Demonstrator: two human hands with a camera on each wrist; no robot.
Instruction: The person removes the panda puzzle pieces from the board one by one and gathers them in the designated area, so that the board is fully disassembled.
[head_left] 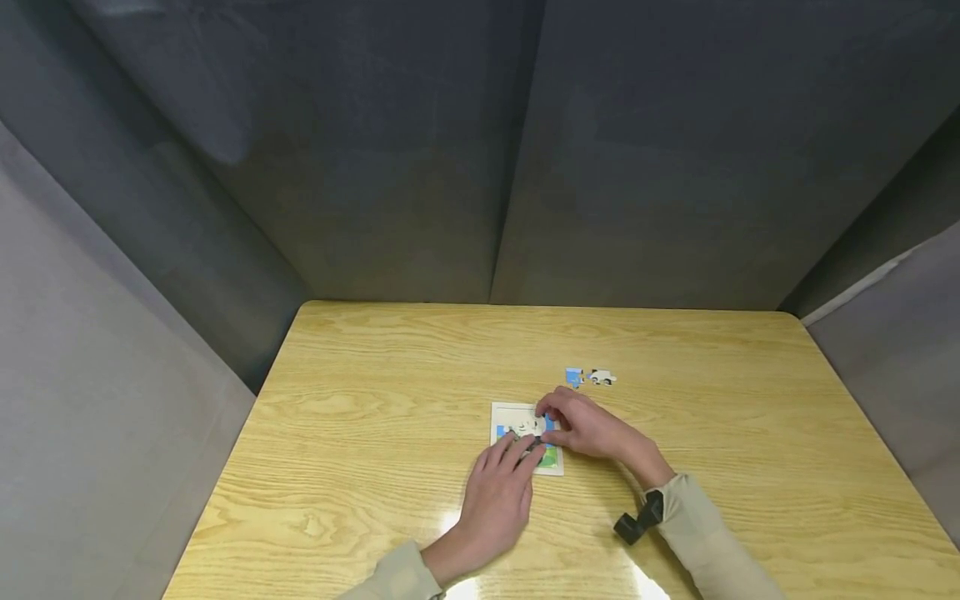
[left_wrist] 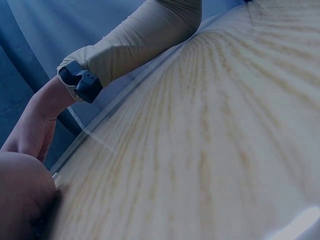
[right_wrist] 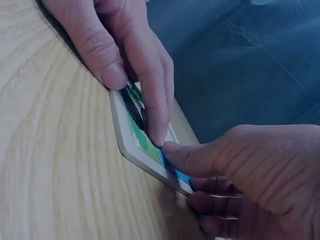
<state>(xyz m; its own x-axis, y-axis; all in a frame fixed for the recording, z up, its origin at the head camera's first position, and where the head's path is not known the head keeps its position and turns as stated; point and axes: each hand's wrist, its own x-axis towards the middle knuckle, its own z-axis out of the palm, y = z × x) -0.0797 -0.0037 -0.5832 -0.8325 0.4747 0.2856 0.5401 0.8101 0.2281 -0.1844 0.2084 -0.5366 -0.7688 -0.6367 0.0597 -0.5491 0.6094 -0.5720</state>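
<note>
Puzzle (head_left: 513, 414) lies on the wooden table (head_left: 337, 467); at its seven o'clock, the left hand (head_left: 498, 500) rests on it, fingers slightly apart; at three o'clock, the right hand (head_left: 588, 425) curls thumb and fingers about a blue piece (head_left: 551, 423); toward one o'clock are two loose pieces (head_left: 574, 377)

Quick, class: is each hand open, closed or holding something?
Left hand: open, resting on the puzzle board.
Right hand: curled at the puzzle board's right side; whether holding anything cannot be told.
</note>
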